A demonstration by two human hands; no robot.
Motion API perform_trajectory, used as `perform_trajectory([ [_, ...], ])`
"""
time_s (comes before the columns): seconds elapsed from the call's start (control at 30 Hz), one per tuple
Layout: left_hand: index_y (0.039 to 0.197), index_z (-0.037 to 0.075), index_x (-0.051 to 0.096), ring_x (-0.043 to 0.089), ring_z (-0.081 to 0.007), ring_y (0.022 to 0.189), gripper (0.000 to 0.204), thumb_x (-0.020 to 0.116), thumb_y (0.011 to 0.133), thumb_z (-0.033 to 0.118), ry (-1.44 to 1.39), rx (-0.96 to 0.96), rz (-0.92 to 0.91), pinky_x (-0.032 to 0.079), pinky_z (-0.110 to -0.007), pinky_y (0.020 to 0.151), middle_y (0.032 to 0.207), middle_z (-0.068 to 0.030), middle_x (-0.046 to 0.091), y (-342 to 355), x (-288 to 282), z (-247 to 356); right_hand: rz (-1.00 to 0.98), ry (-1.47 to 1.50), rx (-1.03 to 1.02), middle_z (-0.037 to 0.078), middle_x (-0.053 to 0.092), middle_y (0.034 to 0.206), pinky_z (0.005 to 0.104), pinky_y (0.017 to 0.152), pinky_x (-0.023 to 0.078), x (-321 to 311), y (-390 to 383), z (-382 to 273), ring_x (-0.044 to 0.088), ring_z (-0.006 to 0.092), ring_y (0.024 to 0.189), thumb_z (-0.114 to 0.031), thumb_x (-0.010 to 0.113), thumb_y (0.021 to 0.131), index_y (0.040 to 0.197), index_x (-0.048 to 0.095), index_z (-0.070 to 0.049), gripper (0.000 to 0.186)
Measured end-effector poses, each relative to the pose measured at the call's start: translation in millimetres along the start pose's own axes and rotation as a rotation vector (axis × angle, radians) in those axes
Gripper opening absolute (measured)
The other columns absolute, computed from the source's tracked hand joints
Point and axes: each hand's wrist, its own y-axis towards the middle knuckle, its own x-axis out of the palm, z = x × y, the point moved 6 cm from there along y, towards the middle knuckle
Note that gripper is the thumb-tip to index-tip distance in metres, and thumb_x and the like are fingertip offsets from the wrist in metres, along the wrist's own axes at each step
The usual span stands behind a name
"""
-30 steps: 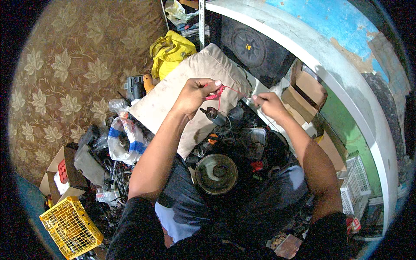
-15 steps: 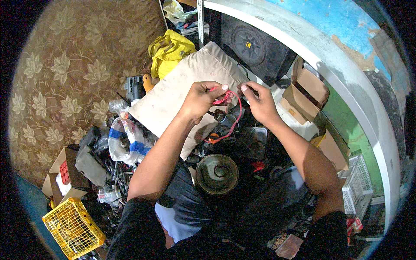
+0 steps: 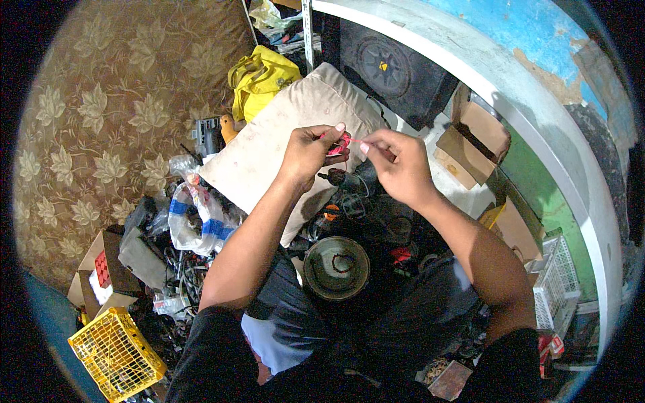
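Note:
A small coiled bundle of thin red cord (image 3: 340,144) is held in my left hand (image 3: 304,156), its fingers closed around it and the thumb on top. From the bundle a short strand runs to my right hand (image 3: 402,162), where thumb and forefinger pinch it. Both hands are raised over the right part of a beige cushion (image 3: 269,151). Under the bundle sits a small dark round part (image 3: 336,176), partly hidden. A round metal bowl (image 3: 336,295) stands between my knees.
A black speaker box (image 3: 384,67) stands at the back. To the right are open cardboard boxes (image 3: 474,144) and a white basket (image 3: 557,285). Yellow cloth (image 3: 262,80) lies behind the cushion. Tangled cables, a plastic bag (image 3: 198,221) and a yellow crate (image 3: 117,352) fill the left.
The big red loop that hung below my hands is gone from there. The cord now sits bunched at my left hand, with a short strand stretched to my right, which has turned inward.

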Motion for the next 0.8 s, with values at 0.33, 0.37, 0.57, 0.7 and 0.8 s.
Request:
perform_trajectory([
  [0.33, 0.092, -0.004, 0.067, 0.067, -0.0210, 0.076, 0.033, 0.062, 0.096, 0.029, -0.041, 0.059, -0.057, 0.059, -0.035, 0.072, 0.082, -0.0119, 0.066, -1.3, -1.0, 9.8, 0.143, -0.003, -0.020, 0.015, 0.066, 0.070, 0.0340, 0.061, 0.048, -6.4, 1.7, 16.9, 0.063, 0.0183, 0.063, -0.011, 0.064, 0.088, 0.087, 0.068, 0.000, 0.012],
  [0.37, 0.092, -0.004, 0.067, 0.067, -0.0212, 0.075, 0.033, 0.062, 0.096, 0.029, -0.043, 0.067, -0.076, 0.059, -0.035, 0.072, 0.083, -0.0121, 0.066, -2.8, 1.7, 11.2, 0.113, -0.011, 0.030, 0.014, 0.069, 0.075, 0.0331, 0.066, 0.049, -5.0, 3.4, 26.3, 0.066, 0.0200, 0.067, -0.010, 0.064, 0.088, 0.087, 0.069, 0.000, 0.012],
  [0.57, 0.091, -0.002, 0.069, 0.065, -0.0184, 0.078, 0.029, 0.063, 0.095, 0.026, -0.045, 0.079, -0.098, 0.061, -0.038, 0.070, 0.087, -0.0111, 0.067, -5.2, 10.6, 10.1, -0.028, 0.181, 0.098, 0.010, 0.071, 0.084, 0.0308, 0.071, 0.048, 18.7, 5.7, 51.1, 0.066, 0.0156, 0.074, -0.009, 0.063, 0.089, 0.090, 0.067, 0.000, 0.010],
  [0.7, 0.088, -0.002, 0.069, 0.064, -0.0161, 0.076, 0.028, 0.063, 0.096, 0.025, -0.005, 0.113, -0.099, 0.060, -0.036, 0.069, 0.085, -0.0098, 0.067, -7.0, 15.7, 9.0, -0.067, 0.451, 0.304, 0.009, 0.070, 0.083, 0.0294, 0.066, 0.047, 30.5, -0.8, 56.6, 0.062, 0.0123, 0.073, -0.007, 0.061, 0.091, 0.105, 0.062, -0.002, 0.015],
  [0.8, 0.087, -0.001, 0.069, 0.063, -0.0139, 0.069, 0.028, 0.062, 0.096, 0.025, 0.101, 0.187, -0.119, 0.058, -0.033, 0.066, 0.079, -0.0077, 0.068, -3.5, 13.7, 9.7, -0.150, 0.331, 0.314, 0.007, 0.070, 0.082, 0.0283, 0.065, 0.045, 34.9, -5.1, 49.6, 0.061, 0.0117, 0.074, -0.006, 0.059, 0.091, 0.104, 0.063, -0.002, 0.014],
])
